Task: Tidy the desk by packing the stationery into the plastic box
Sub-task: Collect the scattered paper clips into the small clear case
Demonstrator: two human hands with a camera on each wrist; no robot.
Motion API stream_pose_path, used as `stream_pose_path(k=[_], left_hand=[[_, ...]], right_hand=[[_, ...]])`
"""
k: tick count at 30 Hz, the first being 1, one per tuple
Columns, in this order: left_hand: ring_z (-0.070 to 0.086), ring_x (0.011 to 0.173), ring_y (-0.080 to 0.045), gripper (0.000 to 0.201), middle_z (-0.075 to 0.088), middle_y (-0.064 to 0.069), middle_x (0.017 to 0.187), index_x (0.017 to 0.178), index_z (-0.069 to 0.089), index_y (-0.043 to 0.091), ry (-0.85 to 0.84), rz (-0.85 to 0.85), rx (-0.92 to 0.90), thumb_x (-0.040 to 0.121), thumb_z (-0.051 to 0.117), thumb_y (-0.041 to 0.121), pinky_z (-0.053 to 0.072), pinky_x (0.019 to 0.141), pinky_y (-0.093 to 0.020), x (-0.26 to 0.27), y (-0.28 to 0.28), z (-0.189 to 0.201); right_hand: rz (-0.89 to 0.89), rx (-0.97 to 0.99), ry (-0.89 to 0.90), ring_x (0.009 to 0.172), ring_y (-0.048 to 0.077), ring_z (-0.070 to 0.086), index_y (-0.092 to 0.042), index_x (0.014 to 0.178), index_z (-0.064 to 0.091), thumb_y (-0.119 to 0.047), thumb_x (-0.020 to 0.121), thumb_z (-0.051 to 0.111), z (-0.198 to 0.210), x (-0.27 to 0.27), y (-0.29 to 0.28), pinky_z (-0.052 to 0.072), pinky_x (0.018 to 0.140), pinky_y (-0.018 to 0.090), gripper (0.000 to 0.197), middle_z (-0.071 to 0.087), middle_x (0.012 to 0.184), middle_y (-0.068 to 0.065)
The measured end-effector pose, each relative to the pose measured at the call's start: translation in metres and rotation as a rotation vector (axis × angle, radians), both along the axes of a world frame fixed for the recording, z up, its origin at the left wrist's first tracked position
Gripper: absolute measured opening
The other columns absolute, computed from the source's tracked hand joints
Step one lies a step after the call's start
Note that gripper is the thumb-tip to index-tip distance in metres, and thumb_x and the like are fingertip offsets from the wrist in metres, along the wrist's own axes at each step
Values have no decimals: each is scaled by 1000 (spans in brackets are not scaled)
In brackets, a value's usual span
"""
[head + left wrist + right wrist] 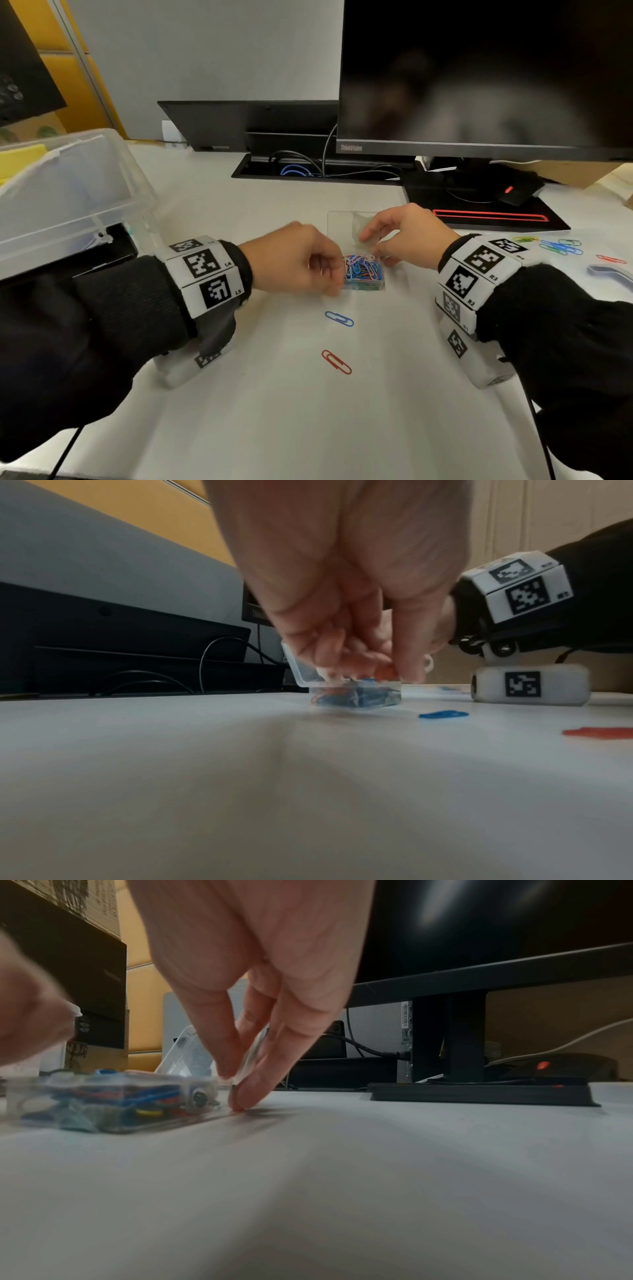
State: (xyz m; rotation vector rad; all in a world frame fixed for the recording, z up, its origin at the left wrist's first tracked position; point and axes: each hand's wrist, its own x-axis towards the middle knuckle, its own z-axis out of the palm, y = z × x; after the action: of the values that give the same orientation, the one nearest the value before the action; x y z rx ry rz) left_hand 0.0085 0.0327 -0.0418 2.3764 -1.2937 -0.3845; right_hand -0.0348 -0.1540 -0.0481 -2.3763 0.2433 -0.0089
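A small clear clip box [364, 274] full of coloured paper clips sits mid-desk, its hinged lid [344, 224] standing open behind it. My left hand [337, 275] curls round the box's left side, thumb at the front corner; in the left wrist view its fingers [325, 658] and thumb reach down onto the rim of the box [356, 697]. My right hand [375, 241] pinches the lid's right edge; in the right wrist view one fingertip [243, 1096] touches the desk beside the box [113, 1096]. The big clear plastic box [68, 192] stands at the far left.
A blue clip [339, 318] and a red clip [336, 361] lie loose in front of the small box. Several more clips [561, 245] and a blue-grey object [609, 274] lie at the right. A monitor [479, 78] and its stand base [486, 216] close off the back.
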Motion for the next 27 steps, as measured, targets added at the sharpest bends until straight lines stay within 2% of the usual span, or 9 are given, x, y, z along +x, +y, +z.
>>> stream_pose_path(k=[4,6,8,10,13,16,19,22,27], left_hand=[[49,59,0,9,65,10,74,87,72,18,-153,72,-123,78,71,20,35,58,-3,10,-17,4],[50,63,-4,15,68,5,85,93,73,19,-173,75,-114,79,71,23,40,66,-11,12,-22,3],[52,67,-7,20,65,7,89,97,72,22,-139,77,-142,77,72,26,44,70,-18,9,-19,2],[52,64,-6,20,62,8,85,94,73,23,-74,21,-180,75,75,26,41,63,-8,1,-11,1],[54,69,-5,34,62,9,86,98,71,25,40,-94,-7,67,80,34,37,61,-4,-20,3,-2],[55,81,-8,59,57,11,95,110,64,30,-12,-116,186,58,81,50,40,66,-10,-27,5,-8],[54,72,-6,38,61,7,86,98,70,24,0,-110,135,65,80,41,41,65,-10,-28,4,-11],[53,64,-4,15,65,5,80,86,72,19,90,-91,121,74,76,27,41,64,-8,-29,6,-12],[50,60,-4,9,64,2,83,86,69,16,114,-120,178,82,68,24,41,58,-6,-31,4,-12]], right_hand=[[12,-12,-11,73,24,65,-12,96,69,6,79,61,-1,0,-2,58,75,37,26,69,97,13],[13,-14,-13,73,23,65,-13,95,69,5,79,62,-2,1,-3,58,75,37,26,69,97,13],[17,-17,-12,73,23,65,-13,95,69,6,79,62,-2,1,-3,58,76,37,26,69,97,13],[16,-23,-20,73,25,65,-11,96,69,7,78,61,-2,2,-2,58,76,38,26,69,97,15],[9,-30,-25,80,30,68,-11,96,70,8,78,61,-4,3,-4,58,76,37,28,70,97,15],[13,-49,-15,87,30,69,-14,96,70,6,78,61,-3,2,-5,58,73,33,28,70,97,12],[17,-43,-4,87,31,69,-16,93,70,6,78,62,-3,1,-3,57,67,28,27,71,96,12],[12,-46,-8,86,31,69,-18,89,69,5,77,64,-4,1,-2,58,71,31,27,71,96,12],[7,-36,-8,87,33,68,-15,90,69,6,77,63,-3,-1,-4,58,77,37,26,70,96,14]])
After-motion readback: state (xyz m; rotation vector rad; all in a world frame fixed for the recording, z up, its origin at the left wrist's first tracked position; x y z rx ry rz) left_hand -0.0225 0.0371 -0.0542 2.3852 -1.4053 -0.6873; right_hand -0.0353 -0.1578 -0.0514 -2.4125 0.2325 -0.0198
